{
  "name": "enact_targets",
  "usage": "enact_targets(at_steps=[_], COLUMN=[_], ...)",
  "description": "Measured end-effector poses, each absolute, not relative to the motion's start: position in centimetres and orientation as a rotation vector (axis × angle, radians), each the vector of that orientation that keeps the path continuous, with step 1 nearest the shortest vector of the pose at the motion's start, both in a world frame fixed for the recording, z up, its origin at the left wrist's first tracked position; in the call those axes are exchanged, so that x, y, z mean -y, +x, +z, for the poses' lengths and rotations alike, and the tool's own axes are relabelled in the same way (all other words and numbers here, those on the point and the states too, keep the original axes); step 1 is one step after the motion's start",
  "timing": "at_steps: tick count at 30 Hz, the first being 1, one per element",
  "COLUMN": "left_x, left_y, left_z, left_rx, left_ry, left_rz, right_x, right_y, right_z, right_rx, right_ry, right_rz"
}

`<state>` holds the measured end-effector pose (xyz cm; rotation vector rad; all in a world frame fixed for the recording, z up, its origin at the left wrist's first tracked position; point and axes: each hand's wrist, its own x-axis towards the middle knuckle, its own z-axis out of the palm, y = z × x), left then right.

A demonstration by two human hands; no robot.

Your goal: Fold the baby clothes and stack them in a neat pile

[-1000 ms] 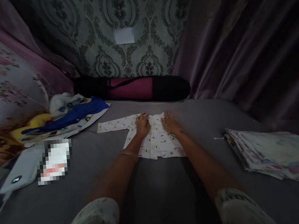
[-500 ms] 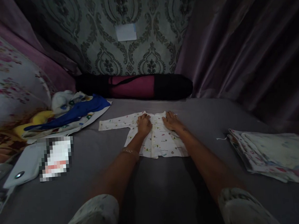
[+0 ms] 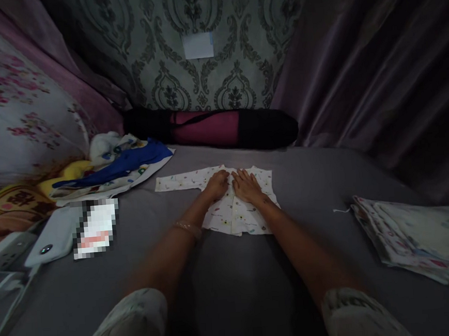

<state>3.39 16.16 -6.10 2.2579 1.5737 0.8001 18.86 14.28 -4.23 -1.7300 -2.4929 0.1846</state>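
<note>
A small white printed baby shirt (image 3: 236,216) lies flat on the grey bed sheet (image 3: 233,281), one sleeve stretched out to the left and the right side folded in. My left hand (image 3: 217,184) rests on the shirt's upper middle with fingers slightly curled, palm down. Right beside it, my right hand (image 3: 245,185) lies flat on the shirt with fingers stretched out. The two hands nearly touch. Neither one grips the cloth.
A stack of folded printed cloths (image 3: 420,235) lies at the right. A heap of blue, white and yellow clothes (image 3: 111,166) sits at the left by floral pillows. A white device (image 3: 55,243) lies front left. A dark pink-and-black roll (image 3: 213,127) lies along the patterned wall.
My hands have come together at the shirt's middle; earlier they were apart. The view has shifted a little to the left.
</note>
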Motion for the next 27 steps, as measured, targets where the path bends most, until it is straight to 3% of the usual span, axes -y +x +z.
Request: enact_targets(at_steps=[9, 21, 27], left_x=[-13.6, -12.4, -12.9], left_y=[-0.3, -2.4, -2.9], left_z=[-6.8, -5.8, -5.9], left_rx=[-1.666, -1.772, -1.690], left_ry=[2.262, 2.366, 2.378], left_rz=[0.974, 0.682, 0.720], right_x=[-14.9, -14.2, -14.0], right_y=[17.8, 13.5, 13.6], right_z=[-3.0, -5.0, -4.8], right_rx=[2.535, 2.507, 2.504], right_ry=[-1.785, -1.688, -1.703], right_rz=[0.163, 0.018, 0.021])
